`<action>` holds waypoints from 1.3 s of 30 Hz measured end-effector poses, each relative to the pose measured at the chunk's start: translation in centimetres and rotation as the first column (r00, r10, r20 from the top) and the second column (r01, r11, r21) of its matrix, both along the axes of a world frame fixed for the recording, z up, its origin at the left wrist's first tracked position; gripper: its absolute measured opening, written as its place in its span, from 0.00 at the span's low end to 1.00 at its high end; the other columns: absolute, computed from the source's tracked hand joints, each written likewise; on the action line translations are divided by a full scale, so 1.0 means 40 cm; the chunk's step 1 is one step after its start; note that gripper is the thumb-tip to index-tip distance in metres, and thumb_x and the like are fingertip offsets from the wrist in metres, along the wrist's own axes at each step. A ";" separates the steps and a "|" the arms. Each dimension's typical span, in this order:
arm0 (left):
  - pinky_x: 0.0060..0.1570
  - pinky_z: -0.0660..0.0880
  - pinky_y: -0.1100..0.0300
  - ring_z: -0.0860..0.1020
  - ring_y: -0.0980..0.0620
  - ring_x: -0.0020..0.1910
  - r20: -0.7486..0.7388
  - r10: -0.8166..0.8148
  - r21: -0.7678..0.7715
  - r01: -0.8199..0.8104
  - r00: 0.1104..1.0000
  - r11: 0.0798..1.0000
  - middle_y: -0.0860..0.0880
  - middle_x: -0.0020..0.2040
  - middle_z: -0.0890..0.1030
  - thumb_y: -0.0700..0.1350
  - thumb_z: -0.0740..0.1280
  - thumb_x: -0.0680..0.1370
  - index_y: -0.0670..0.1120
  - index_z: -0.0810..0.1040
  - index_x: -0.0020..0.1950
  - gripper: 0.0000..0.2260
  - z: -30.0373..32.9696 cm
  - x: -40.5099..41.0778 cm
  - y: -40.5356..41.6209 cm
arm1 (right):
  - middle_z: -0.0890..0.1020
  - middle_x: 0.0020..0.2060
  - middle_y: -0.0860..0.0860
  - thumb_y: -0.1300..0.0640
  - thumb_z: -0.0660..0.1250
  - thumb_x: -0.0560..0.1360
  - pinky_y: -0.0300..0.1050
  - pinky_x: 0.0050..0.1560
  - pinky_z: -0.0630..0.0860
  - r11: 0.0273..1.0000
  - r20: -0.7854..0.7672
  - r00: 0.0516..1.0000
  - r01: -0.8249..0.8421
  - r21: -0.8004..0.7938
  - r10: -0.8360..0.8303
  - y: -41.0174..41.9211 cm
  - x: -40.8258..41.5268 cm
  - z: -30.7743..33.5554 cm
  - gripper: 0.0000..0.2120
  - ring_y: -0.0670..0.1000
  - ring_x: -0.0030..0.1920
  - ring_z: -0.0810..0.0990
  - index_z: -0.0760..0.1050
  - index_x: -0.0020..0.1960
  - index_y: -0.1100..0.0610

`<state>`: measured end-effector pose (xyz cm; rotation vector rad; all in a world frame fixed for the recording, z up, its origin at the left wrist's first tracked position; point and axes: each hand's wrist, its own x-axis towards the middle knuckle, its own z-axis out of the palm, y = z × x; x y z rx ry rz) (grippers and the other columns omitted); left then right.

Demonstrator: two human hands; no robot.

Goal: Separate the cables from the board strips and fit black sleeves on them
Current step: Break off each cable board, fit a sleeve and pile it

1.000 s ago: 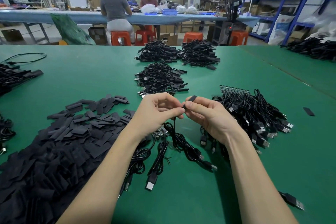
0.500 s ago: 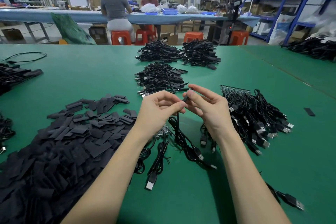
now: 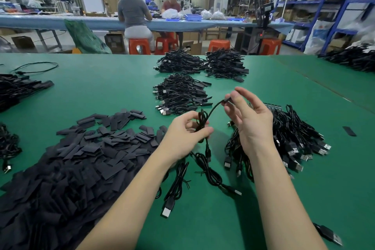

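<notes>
A thin black cable was held above the green bench, between both hands. The right hand pinched its upper end, where a black sleeve sat, with thumb and first finger; the other fingers were spread. The left hand gripped the looped part of the cable lower down. A big heap of flat black sleeves lay to the left, and a pile of cables lay to the right under the right hand. More cable bundles lay farther back.
</notes>
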<state>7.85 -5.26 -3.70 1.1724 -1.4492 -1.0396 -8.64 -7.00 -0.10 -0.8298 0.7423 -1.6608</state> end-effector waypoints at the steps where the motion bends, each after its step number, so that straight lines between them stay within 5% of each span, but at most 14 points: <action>1: 0.53 0.81 0.53 0.86 0.50 0.45 0.001 0.060 -0.011 -0.060 0.998 0.998 0.51 0.43 0.87 0.46 0.77 0.74 0.54 0.77 0.55 0.13 0.003 0.003 -0.001 | 0.87 0.42 0.55 0.62 0.74 0.76 0.38 0.42 0.81 1.000 -0.006 1.000 0.005 0.017 -0.005 0.001 -0.001 -0.001 0.11 0.53 0.42 0.86 0.81 0.58 0.59; 6: 0.40 0.69 0.71 0.78 0.61 0.45 0.308 0.427 -0.248 -0.362 0.850 0.899 0.57 0.42 0.79 0.52 0.79 0.71 0.52 0.66 0.52 0.22 0.050 0.060 -0.071 | 0.88 0.45 0.55 0.54 0.71 0.79 0.40 0.40 0.83 0.988 -0.073 0.997 0.019 0.152 -0.008 -0.009 -0.009 -0.016 0.14 0.53 0.41 0.87 0.76 0.64 0.55; 9: 0.41 0.73 0.55 0.78 0.48 0.43 0.487 0.503 -0.398 -0.331 0.714 0.856 0.54 0.39 0.79 0.46 0.76 0.73 0.49 0.66 0.44 0.17 0.091 0.074 -0.166 | 0.88 0.45 0.53 0.53 0.70 0.80 0.39 0.37 0.82 0.981 -0.156 0.985 -0.044 0.188 0.075 -0.014 0.002 -0.024 0.12 0.51 0.38 0.86 0.76 0.62 0.53; 12: 0.40 0.69 0.55 0.76 0.45 0.44 0.667 0.481 -0.427 -0.237 0.569 0.873 0.53 0.38 0.77 0.45 0.72 0.76 0.49 0.69 0.43 0.11 0.110 0.076 -0.254 | 0.88 0.44 0.53 0.53 0.71 0.79 0.39 0.35 0.81 0.970 -0.273 0.943 -0.134 0.203 0.188 -0.011 0.016 -0.036 0.13 0.51 0.37 0.85 0.76 0.63 0.52; 18: 0.57 0.73 0.51 0.75 0.43 0.58 0.876 0.305 -0.272 -0.141 0.373 0.952 0.47 0.53 0.81 0.43 0.66 0.79 0.48 0.78 0.49 0.01 0.044 0.096 -0.328 | 0.88 0.43 0.51 0.53 0.70 0.80 0.38 0.36 0.80 0.952 -0.375 0.889 -0.174 0.253 0.262 -0.006 0.018 -0.059 0.13 0.49 0.36 0.84 0.76 0.63 0.52; 23: 0.60 0.74 0.47 0.76 0.44 0.59 0.843 0.307 -0.282 -0.124 0.441 0.951 0.47 0.57 0.81 0.46 0.67 0.79 0.48 0.79 0.56 0.07 0.039 0.109 -0.312 | 0.88 0.42 0.51 0.55 0.69 0.80 0.37 0.35 0.79 0.946 -0.414 0.866 -0.178 0.273 0.282 -0.006 0.020 -0.065 0.09 0.48 0.35 0.83 0.78 0.60 0.53; 28: 0.56 0.74 0.55 0.77 0.49 0.53 0.646 0.374 -0.342 -0.186 0.665 0.921 0.50 0.53 0.81 0.45 0.70 0.77 0.49 0.80 0.54 0.06 0.068 0.112 -0.215 | 0.88 0.41 0.49 0.54 0.70 0.79 0.36 0.35 0.79 0.949 -0.567 0.774 -0.140 0.281 0.282 -0.010 0.025 -0.066 0.07 0.47 0.35 0.84 0.81 0.56 0.54; 30: 0.47 0.72 0.67 0.78 0.53 0.46 0.556 0.373 -0.332 -0.213 0.743 0.919 0.54 0.48 0.82 0.46 0.71 0.76 0.50 0.80 0.49 0.02 0.069 0.108 -0.147 | 0.88 0.39 0.47 0.52 0.71 0.77 0.38 0.37 0.79 0.953 -0.738 0.611 -0.107 0.282 0.287 -0.011 0.027 -0.062 0.08 0.46 0.35 0.84 0.82 0.54 0.53; 32: 0.40 0.68 0.77 0.80 0.59 0.42 0.488 0.342 -0.283 -0.225 0.803 0.932 0.57 0.43 0.83 0.47 0.72 0.76 0.52 0.81 0.45 0.01 0.057 0.103 -0.084 | 0.87 0.38 0.47 0.48 0.75 0.73 0.42 0.42 0.80 0.937 -0.878 0.328 -0.119 0.328 0.348 -0.011 0.031 -0.050 0.10 0.44 0.35 0.85 0.81 0.51 0.50; 35: 0.39 0.69 0.80 0.79 0.66 0.41 0.487 0.246 -0.178 -0.181 0.838 0.967 0.59 0.42 0.83 0.47 0.71 0.77 0.52 0.81 0.44 0.02 0.027 0.093 -0.027 | 0.87 0.45 0.47 0.46 0.81 0.67 0.44 0.51 0.79 0.889 -0.899 0.025 -0.163 0.429 0.438 -0.001 0.060 -0.045 0.16 0.48 0.42 0.85 0.82 0.51 0.48; 39: 0.40 0.69 0.77 0.79 0.62 0.46 0.574 0.107 -0.076 -0.077 0.812 0.994 0.60 0.45 0.81 0.47 0.67 0.80 0.52 0.80 0.49 0.02 0.019 0.086 -0.021 | 0.86 0.48 0.51 0.58 0.78 0.70 0.40 0.45 0.76 0.857 -0.857 0.137 -0.228 0.461 0.497 0.015 0.074 -0.057 0.12 0.50 0.44 0.82 0.83 0.53 0.49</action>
